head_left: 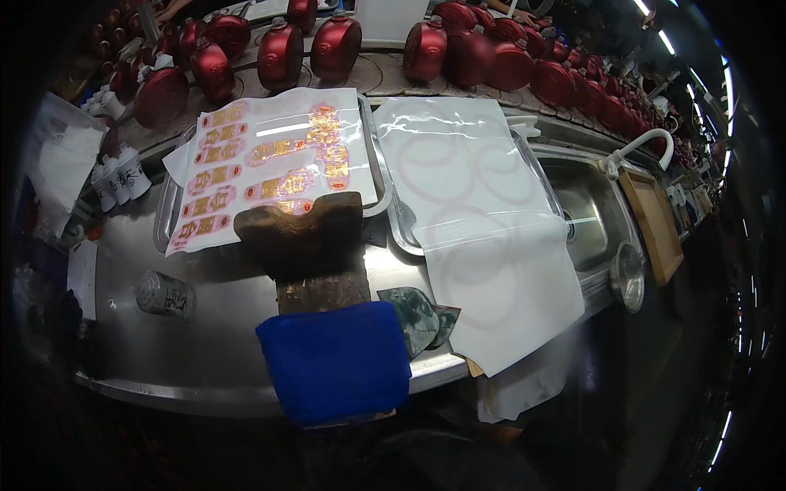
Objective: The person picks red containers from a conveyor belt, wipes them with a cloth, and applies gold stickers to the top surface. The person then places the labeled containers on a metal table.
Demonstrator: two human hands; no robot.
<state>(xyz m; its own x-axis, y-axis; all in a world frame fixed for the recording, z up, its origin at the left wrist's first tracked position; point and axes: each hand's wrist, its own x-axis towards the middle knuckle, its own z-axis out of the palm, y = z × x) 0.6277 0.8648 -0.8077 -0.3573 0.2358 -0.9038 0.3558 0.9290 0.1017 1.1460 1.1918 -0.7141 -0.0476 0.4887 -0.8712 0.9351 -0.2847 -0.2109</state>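
Observation:
Neither of my hands shows in the head view. Nearest to me on the steel bench is a blue cloth pad (336,360) over a wooden support. Behind it rises a dark, worn wooden rest (307,237) with a dipped top edge. A sheet of gold and pink decals (278,164) lies over a metal tray at the left. To its right, a large white sheet with faint rings (467,213) drapes over a second tray and hangs past the bench edge. Dark green curved flat pieces (413,319) lie beside the blue pad.
Rows of red rounded bottles (280,57) stand along the back. A clear jar (164,295) rests at left, near white bottles (123,176). On the right are a steel sink (581,204), a white faucet (647,147), a wooden frame (651,225) and a metal bowl (628,277). Another person's hand (524,15) is at the back.

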